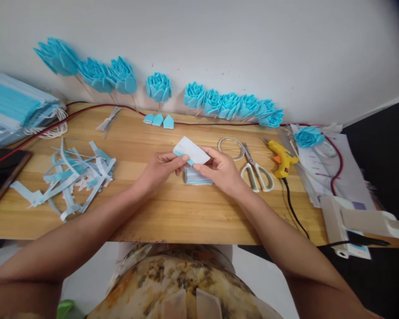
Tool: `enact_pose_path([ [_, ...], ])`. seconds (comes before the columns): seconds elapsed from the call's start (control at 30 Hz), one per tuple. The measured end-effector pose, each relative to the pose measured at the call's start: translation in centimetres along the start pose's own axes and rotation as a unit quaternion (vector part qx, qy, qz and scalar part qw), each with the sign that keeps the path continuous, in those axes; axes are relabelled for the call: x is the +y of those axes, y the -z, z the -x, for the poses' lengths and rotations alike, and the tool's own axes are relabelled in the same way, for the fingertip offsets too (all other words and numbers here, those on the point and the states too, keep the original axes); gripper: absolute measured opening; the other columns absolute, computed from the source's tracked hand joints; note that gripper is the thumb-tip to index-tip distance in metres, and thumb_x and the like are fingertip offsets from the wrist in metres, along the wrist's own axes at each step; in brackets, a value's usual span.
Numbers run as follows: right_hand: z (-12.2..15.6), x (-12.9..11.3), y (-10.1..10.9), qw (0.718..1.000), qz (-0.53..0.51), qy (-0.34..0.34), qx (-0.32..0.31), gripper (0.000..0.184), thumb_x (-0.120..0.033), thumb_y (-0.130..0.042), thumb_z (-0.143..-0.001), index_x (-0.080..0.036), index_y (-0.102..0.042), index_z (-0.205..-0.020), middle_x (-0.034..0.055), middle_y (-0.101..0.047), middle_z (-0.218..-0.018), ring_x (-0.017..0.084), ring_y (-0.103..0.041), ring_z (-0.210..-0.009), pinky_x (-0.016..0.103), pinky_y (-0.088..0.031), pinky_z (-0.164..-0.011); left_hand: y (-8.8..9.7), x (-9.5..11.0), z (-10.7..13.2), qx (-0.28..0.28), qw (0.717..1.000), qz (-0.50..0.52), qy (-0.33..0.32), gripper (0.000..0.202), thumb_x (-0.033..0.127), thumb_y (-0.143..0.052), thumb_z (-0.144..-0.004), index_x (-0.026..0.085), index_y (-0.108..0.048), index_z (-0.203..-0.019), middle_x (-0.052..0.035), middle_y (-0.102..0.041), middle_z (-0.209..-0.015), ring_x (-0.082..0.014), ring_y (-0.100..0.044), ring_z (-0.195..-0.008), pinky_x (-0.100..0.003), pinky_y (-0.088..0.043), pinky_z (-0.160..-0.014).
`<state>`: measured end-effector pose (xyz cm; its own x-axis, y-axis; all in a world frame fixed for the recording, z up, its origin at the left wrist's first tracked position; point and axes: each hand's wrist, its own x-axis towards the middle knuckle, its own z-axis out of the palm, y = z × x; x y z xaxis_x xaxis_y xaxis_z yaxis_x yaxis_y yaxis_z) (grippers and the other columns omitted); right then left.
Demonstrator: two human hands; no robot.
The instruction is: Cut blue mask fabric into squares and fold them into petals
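Note:
Between my two hands is a small white-and-blue rectangle of fabric [192, 149], its blue edge facing me. My left hand [162, 166] pinches its near left side, thumb on top. My right hand [219, 167] grips its right end, with the thumb along the blue edge. Directly beneath lies a stack of similar blue-and-white pieces [197, 177], partly covered by my hands. Three small pointed blue pieces [158, 120] rest farther back on the wooden table [146, 208].
Cut strips [69, 177] lie heaped at left, near face masks [16, 104] and a phone [6, 173]. Scissors [257, 173], a tape roll [231, 148] and a yellow glue gun [282, 157] sit at right, beside a power strip [335, 217]. Blue fabric flowers [158, 86] lean along the wall.

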<state>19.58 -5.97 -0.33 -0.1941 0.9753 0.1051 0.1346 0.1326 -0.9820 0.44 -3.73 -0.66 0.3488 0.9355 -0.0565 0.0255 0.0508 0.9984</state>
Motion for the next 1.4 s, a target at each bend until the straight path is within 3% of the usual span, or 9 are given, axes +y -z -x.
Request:
enact_pose_path([
  [0.17,0.0,-0.4,0.2,1.000,0.011,-0.005,0.015,0.023,-0.041,-0.069,-0.082,-0.019,-0.070,-0.090,-0.0017,-0.065,-0.073,0.010,-0.055,-0.062,0.022,-0.043,-0.055,-0.1,0.4,0.1,-0.009,0.999,-0.038,0.003,0.040,0.044,-0.073,-0.077,0.016,-0.061,-0.050,-0.0009,-0.064,-0.060,-0.0121,-0.052,-0.061,-0.026,-0.040,-0.062],
  [0.3,0.0,-0.3,0.8,0.994,0.081,0.018,0.071,0.023,-0.040,-0.067,-0.084,-0.019,-0.067,-0.075,-0.0030,-0.058,-0.062,0.010,-0.049,-0.055,0.023,-0.038,-0.049,-0.1,0.7,0.1,-0.008,0.999,-0.038,0.006,0.041,0.044,-0.073,-0.076,0.017,-0.059,-0.049,-0.0013,-0.065,-0.061,-0.0130,-0.056,-0.063,-0.026,-0.041,-0.064],
  [0.43,0.1,-1.0,1.9,0.967,0.189,0.129,0.114,0.015,-0.031,-0.057,-0.091,-0.023,-0.069,-0.096,0.0026,-0.072,-0.092,0.018,-0.065,-0.082,0.033,-0.054,-0.074,0.1,0.6,-0.2,0.013,1.000,0.013,0.018,0.036,0.040,-0.073,-0.076,0.016,-0.062,-0.052,-0.0013,-0.064,-0.061,-0.0119,-0.054,-0.060,-0.026,-0.041,-0.062],
  [0.57,0.1,-1.5,2.5,0.894,0.340,0.292,0.009,0.044,-0.024,-0.062,-0.087,-0.030,-0.057,-0.130,0.0055,-0.065,-0.130,0.028,-0.057,-0.122,0.051,-0.043,-0.106,0.2,0.2,-0.4,0.006,0.994,0.107,0.034,0.028,0.038,-0.076,-0.074,0.016,-0.067,-0.060,-0.0013,-0.064,-0.060,-0.0107,-0.051,-0.056,-0.026,-0.039,-0.057],
  [0.67,-0.2,-0.8,2.4,0.862,0.393,0.320,-0.035,0.054,-0.022,-0.061,-0.087,-0.033,-0.048,-0.138,0.0044,-0.055,-0.143,0.030,-0.047,-0.135,0.057,-0.038,-0.111,0.1,0.1,-0.4,-0.001,0.991,0.127,0.047,0.029,0.038,-0.076,-0.074,0.017,-0.066,-0.057,-0.0005,-0.061,-0.056,-0.0107,-0.051,-0.054,-0.026,-0.038,-0.056],
  [0.8,-0.3,-0.1,1.9,0.850,0.417,0.319,-0.036,0.040,-0.019,-0.057,-0.090,-0.035,-0.059,-0.127,0.0016,-0.055,-0.143,0.028,-0.042,-0.138,0.056,-0.040,-0.110,0.0,0.2,-0.2,-0.014,0.991,0.123,0.051,0.030,0.039,-0.075,-0.075,0.016,-0.065,-0.058,-0.0005,-0.060,-0.056,-0.0103,-0.050,-0.053,-0.026,-0.038,-0.056],
  [1.0,-0.3,-0.4,1.5,0.857,0.386,0.343,0.005,0.015,-0.025,-0.060,-0.092,-0.031,-0.073,-0.092,0.0018,-0.064,-0.129,0.026,-0.052,-0.126,0.051,-0.043,-0.105,0.0,0.1,-0.2,-0.010,0.996,0.074,0.038,0.033,0.040,-0.076,-0.075,0.015,-0.066,-0.057,-0.0003,-0.060,-0.056,-0.0092,-0.049,-0.054,-0.025,-0.037,-0.058],
  [1.23,-0.3,-0.3,1.2,0.896,0.317,0.309,0.018,0.013,-0.028,-0.063,-0.092,-0.027,-0.075,-0.090,0.0065,-0.064,-0.131,0.026,-0.055,-0.124,0.049,-0.042,-0.105,0.0,0.0,-0.2,0.012,0.999,0.042,0.017,0.035,0.039,-0.073,-0.078,0.015,-0.063,-0.056,0.0013,-0.057,-0.055,-0.0088,-0.047,-0.056,-0.024,-0.035,-0.059],
  [1.4,0.1,-0.3,0.8,0.953,0.218,0.205,0.038,0.007,-0.028,-0.067,-0.088,-0.024,-0.073,-0.088,0.0076,-0.067,-0.125,0.024,-0.061,-0.118,0.045,-0.047,-0.100,0.0,0.1,-0.2,0.013,0.999,0.028,0.008,0.034,0.038,-0.074,-0.076,0.015,-0.063,-0.054,0.0006,-0.060,-0.056,-0.0091,-0.048,-0.056,-0.024,-0.037,-0.058],
])
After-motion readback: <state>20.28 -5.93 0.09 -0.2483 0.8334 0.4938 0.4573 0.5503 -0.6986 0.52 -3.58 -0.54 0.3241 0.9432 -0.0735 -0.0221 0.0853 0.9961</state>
